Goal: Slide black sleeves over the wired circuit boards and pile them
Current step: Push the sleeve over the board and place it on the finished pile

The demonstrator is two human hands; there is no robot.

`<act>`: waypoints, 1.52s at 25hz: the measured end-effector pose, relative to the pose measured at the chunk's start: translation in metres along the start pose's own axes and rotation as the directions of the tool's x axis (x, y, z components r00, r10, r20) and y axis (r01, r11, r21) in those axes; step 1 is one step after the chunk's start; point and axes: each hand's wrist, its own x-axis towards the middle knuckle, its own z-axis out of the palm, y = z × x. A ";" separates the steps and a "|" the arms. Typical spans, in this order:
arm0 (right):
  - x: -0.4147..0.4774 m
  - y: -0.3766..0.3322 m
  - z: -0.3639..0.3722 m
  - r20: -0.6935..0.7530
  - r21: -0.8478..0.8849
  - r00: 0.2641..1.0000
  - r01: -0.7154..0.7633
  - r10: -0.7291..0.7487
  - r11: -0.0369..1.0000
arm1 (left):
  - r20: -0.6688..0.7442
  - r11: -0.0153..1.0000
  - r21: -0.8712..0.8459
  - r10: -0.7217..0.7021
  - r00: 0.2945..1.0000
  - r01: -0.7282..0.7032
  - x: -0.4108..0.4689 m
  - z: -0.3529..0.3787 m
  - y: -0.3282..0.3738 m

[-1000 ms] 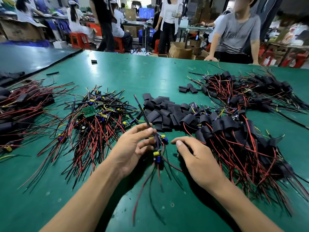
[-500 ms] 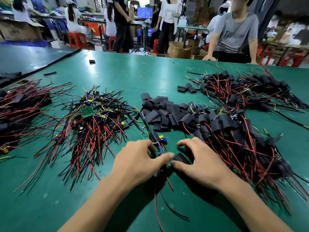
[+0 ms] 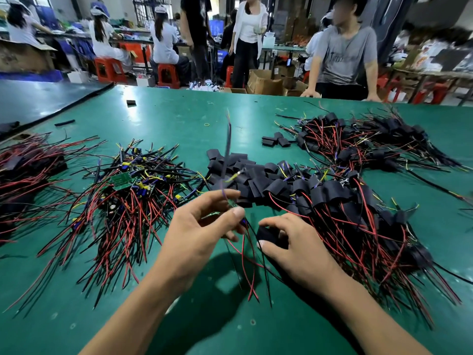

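As the left hand (image 3: 202, 231) pinches what seems a circuit board (image 3: 232, 204), the right hand (image 3: 294, 248) grips a black sleeve (image 3: 266, 234) alongside.

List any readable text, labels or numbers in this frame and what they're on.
Nothing fully legible.
Grey T-shirt: chest print, maybe starting "T", rest blurred.
Green circuit board on the unsleeved pile: markings too small.
Wired circuit board in the left hand: motion-blurred, unreadable.
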 end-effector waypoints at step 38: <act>0.008 -0.018 -0.001 0.203 0.934 0.902 -0.295 0.381 0.201 | -0.203 0.744 -0.657 -0.331 0.921 0.122 0.021 -0.025 0.003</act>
